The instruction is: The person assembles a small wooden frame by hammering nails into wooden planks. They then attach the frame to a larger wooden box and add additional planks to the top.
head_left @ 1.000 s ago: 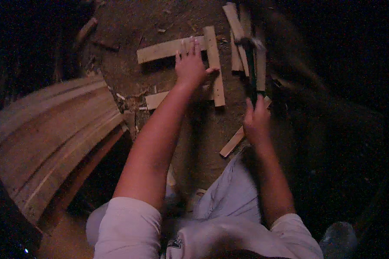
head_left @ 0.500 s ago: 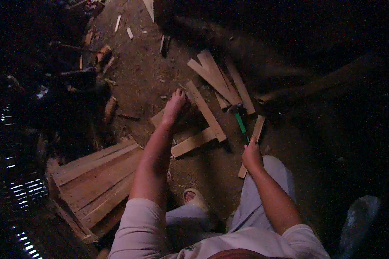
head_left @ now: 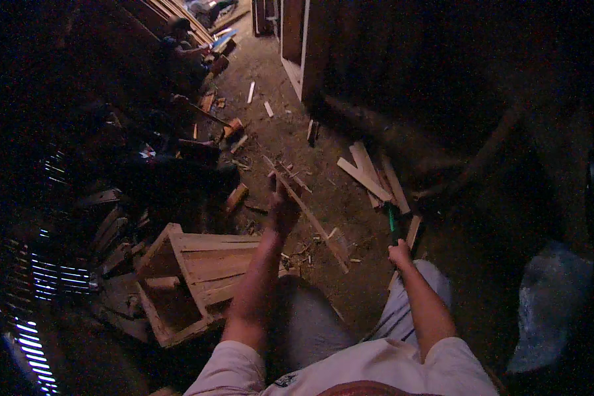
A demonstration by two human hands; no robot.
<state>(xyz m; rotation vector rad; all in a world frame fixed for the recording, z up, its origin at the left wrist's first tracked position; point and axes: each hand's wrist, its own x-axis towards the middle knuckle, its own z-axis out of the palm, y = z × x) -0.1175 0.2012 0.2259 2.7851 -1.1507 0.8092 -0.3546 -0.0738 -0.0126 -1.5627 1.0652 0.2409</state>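
My left hand [head_left: 282,210] is raised ahead of me, gripping a light frame of wooden slats [head_left: 315,221] near its far end. The frame is tilted, and one long slat shows most clearly; dimness hides much of the rest. My right hand [head_left: 399,253] is closed around a hammer [head_left: 393,223] with a green and black handle, above my right knee. The hammer's head points away from me, dim against the boards. Beneath that hand a narrow wooden slat [head_left: 414,231] lies partly hidden.
Several loose boards [head_left: 371,173] lie fanned out beyond the hammer. A wooden crate [head_left: 211,270] rests on its side at my left. Wood scraps [head_left: 236,129] litter the dirt floor. Another person [head_left: 181,49] sits far left; a tall wooden frame [head_left: 301,49] stands far ahead.
The view has shifted upward and left. My left hand has lifted and tilted the wooden frame, which lay flatter before. My right hand still holds the hammer.
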